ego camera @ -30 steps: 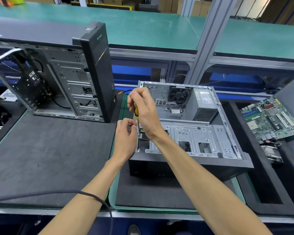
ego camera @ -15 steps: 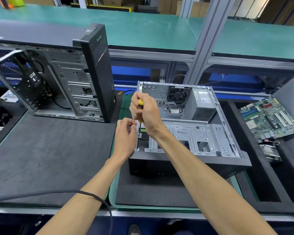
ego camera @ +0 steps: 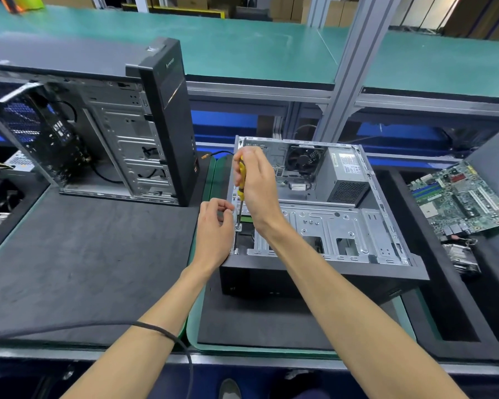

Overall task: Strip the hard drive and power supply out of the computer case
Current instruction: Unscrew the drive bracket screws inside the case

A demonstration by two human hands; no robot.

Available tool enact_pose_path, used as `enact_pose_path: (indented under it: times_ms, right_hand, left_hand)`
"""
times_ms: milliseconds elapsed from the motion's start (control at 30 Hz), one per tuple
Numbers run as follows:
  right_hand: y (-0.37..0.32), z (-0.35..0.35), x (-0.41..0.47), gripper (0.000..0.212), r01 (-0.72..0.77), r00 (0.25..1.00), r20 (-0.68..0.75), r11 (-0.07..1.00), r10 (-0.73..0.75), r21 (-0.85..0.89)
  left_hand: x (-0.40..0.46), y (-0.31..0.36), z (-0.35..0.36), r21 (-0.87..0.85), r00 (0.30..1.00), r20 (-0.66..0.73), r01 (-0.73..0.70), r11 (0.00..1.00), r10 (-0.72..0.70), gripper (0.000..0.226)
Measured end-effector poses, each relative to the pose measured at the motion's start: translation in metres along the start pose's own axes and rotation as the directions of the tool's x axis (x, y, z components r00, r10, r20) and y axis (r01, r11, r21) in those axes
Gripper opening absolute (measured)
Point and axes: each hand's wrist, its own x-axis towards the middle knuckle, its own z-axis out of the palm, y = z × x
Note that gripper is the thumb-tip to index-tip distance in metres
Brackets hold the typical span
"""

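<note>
An open computer case lies on its side on a black mat. Its grey power supply sits at the back right corner, beside a black fan. A metal drive cage spans the front; a green-edged drive shows under it at the left. My right hand grips a yellow-handled screwdriver, held upright with its tip on a screw at the cage's left front corner. My left hand sits just left of the shaft with its fingers curled close to it.
A second, stripped tower case stands upright at the left on a dark mat. A green motherboard and a heatsink lie in black trays at the right. A black cable crosses my left forearm.
My right hand has shifted its grip on the screwdriver handle, turning it over the same screw. My left hand has stayed beside the shaft.
</note>
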Motion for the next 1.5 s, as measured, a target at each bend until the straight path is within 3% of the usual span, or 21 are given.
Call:
enact_pose_path:
  times_ms: [167,267,400,500,567,633,767,867,933,1067,1133,1267,1367,1433,1500]
  right_hand:
    - [0.001,-0.011,0.002,0.036,-0.055,0.988,0.155,0.982,0.027,0.182]
    - [0.001,-0.015,0.006,0.03,-0.08,0.975,0.218,0.981,0.04,0.179]
    - [0.004,-0.012,0.006,0.021,-0.056,0.984,0.173,0.991,0.035,0.118]
    - [0.006,-0.012,0.006,0.039,-0.046,0.991,0.126,0.998,0.041,0.042]
    - [0.005,-0.01,0.005,0.052,-0.085,0.982,0.179,0.991,0.066,0.101]
    - [0.005,-0.006,0.003,0.046,-0.099,0.973,0.223,0.982,0.061,0.163]
    - [0.008,-0.003,0.0,0.022,-0.042,0.982,0.189,0.993,0.021,0.11]
    - [0.007,-0.005,0.004,0.039,-0.03,0.99,0.137,0.999,0.025,0.035]
    - [0.007,-0.006,0.006,0.049,-0.057,0.988,0.147,0.994,0.043,0.097]
    - [0.01,-0.005,0.003,0.025,-0.04,0.988,0.154,0.988,0.017,0.15]
    - [0.011,-0.007,0.003,0.021,-0.04,0.992,0.121,0.993,0.026,0.112]
    - [0.006,-0.012,0.005,0.046,-0.074,0.991,0.126,0.98,0.051,0.183]
    - [0.005,-0.012,0.003,0.029,-0.076,0.987,0.157,0.975,0.044,0.208]
    - [0.007,-0.012,0.001,0.021,-0.045,0.988,0.153,0.988,0.022,0.149]
    - [0.008,-0.012,0.001,0.03,-0.036,0.989,0.145,0.994,0.021,0.099]
  left_hand:
    - [0.0,-0.001,0.0,-0.005,1.0,-0.004,-0.012,1.0,0.012,0.014]
    - [0.001,-0.001,0.001,-0.003,1.0,0.0,-0.008,1.0,0.008,0.014]
    - [0.001,-0.001,0.0,-0.008,1.0,0.004,0.002,1.0,-0.002,0.012]
    - [0.0,-0.001,0.001,-0.009,1.0,0.004,0.015,1.0,-0.015,0.011]
    - [0.0,0.0,0.001,-0.006,1.0,0.0,0.017,1.0,-0.017,0.01]
    - [0.0,0.001,0.001,-0.012,1.0,-0.002,0.014,1.0,-0.014,0.011]
    - [0.0,0.002,-0.001,-0.015,1.0,0.004,0.008,1.0,-0.008,0.013]
    - [-0.001,0.002,0.0,-0.008,1.0,0.006,0.016,1.0,-0.016,0.011]
    - [-0.001,0.002,-0.001,-0.004,1.0,0.008,0.015,1.0,-0.015,0.011]
    - [-0.001,0.001,-0.002,0.005,1.0,0.021,-0.008,1.0,0.007,0.019]
    - [-0.002,0.002,-0.003,0.021,0.998,0.049,-0.033,0.999,0.032,0.027]
    - [0.003,-0.003,-0.012,0.112,0.984,0.163,-0.092,0.989,0.073,0.023]
    - [0.006,-0.005,-0.026,0.166,0.947,0.309,-0.141,0.976,0.084,0.016]
    - [0.006,-0.003,-0.033,0.239,0.921,0.38,-0.185,0.953,0.084,0.024]
    - [0.005,-0.001,-0.035,0.299,0.912,0.4,-0.22,0.928,0.087,0.027]
